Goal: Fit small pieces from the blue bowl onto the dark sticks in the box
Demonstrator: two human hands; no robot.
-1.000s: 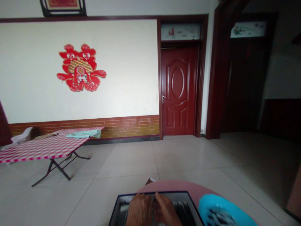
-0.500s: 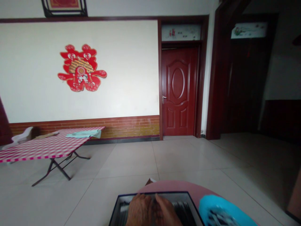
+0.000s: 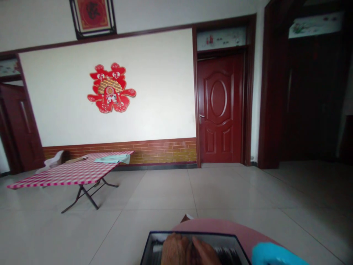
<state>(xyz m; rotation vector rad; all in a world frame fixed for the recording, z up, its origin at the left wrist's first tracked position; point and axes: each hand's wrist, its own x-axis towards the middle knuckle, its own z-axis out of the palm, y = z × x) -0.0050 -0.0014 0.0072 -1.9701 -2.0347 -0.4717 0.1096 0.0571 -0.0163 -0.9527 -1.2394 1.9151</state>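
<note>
At the bottom edge of the view, my left hand (image 3: 174, 250) is inside a shallow dark-rimmed box (image 3: 215, 234). Its fingers are curled, with the back of the hand toward me. My right hand (image 3: 205, 252) lies close against it, thumb side up and fingers bent inward. Whatever the two hands hold between them is hidden. Beside my right hand, a row of thin dark pieces (image 3: 228, 254) fills part of the box; they are too blurred to name. The box rests on a round pink tabletop (image 3: 245, 232).
A bright blue plastic basin or bag (image 3: 275, 254) sits right of the box. On the left stands a folding table (image 3: 74, 173) with a red checked cover and a pale green cloth (image 3: 113, 158). Behind are tiled floor (image 3: 154, 195) and a red door (image 3: 220, 110).
The head view has turned left and tilted, so the box, hands and blue thing appear lower and farther right. Both hands stay together in the box.
</note>
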